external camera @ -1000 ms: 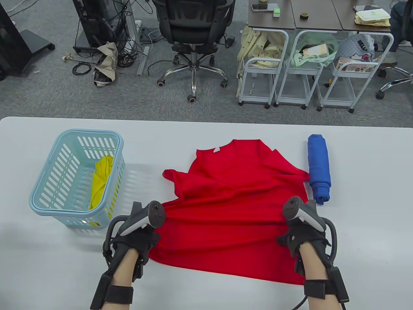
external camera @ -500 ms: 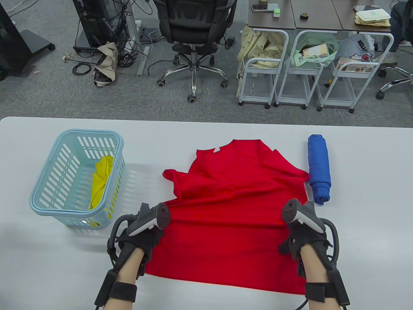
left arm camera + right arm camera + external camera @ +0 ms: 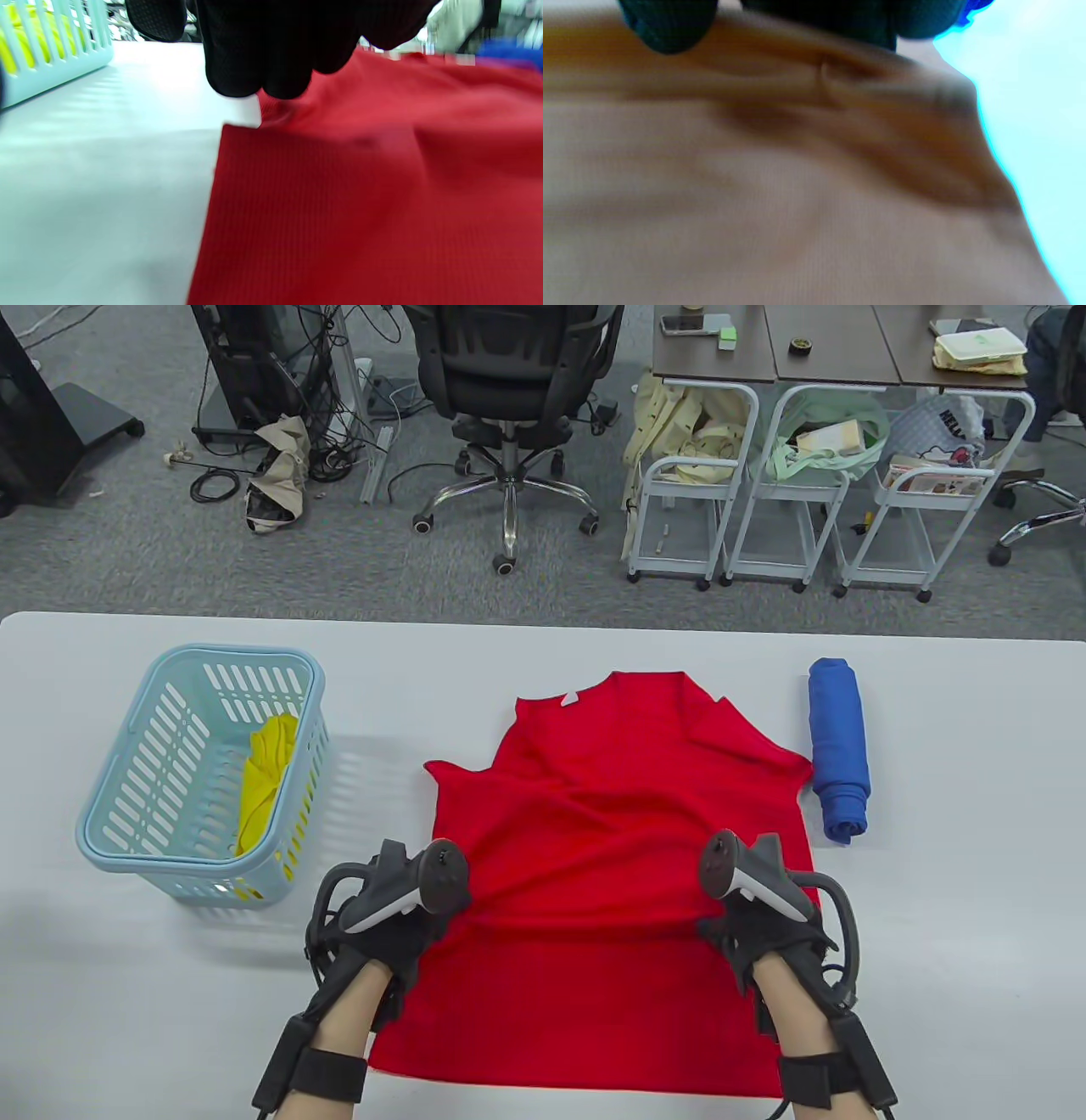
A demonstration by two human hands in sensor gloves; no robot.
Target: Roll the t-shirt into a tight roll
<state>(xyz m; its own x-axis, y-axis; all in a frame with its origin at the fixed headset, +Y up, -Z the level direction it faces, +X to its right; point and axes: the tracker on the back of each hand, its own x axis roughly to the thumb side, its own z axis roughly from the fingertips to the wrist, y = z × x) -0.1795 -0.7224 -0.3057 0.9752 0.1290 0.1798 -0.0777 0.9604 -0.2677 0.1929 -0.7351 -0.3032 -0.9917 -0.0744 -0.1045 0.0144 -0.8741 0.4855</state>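
Table view shows a red t-shirt (image 3: 611,848) spread on the white table (image 3: 127,984), collar at the far end with a small white label (image 3: 571,698) inside the neck, hem nearest the person. Its upper part is rumpled, with creases running across the chest between the two hands, while the lower part lies flat and smooth. The left hand (image 3: 386,916) sits on the shirt's left edge about halfway down its length, and the right hand (image 3: 764,929) sits on the right side at the same level; both wear dark gloves with a tracker on the back. Left wrist view shows the left hand's fingers (image 3: 254,63) bunched together and curled down at the shirt's edge, where the cloth rises into a small fold against them, so they appear to pinch it. Right wrist view is blurred and colour-shifted; dark fingers (image 3: 666,25) hang at the top above a gathered ridge of fabric, but whether they grip it or only press on it I cannot tell. A light blue basket (image 3: 110,814) stands left of the shirt, holding a yellow garment (image 3: 263,772). A rolled blue cloth (image 3: 838,746) lies just beside the shirt's right sleeve.
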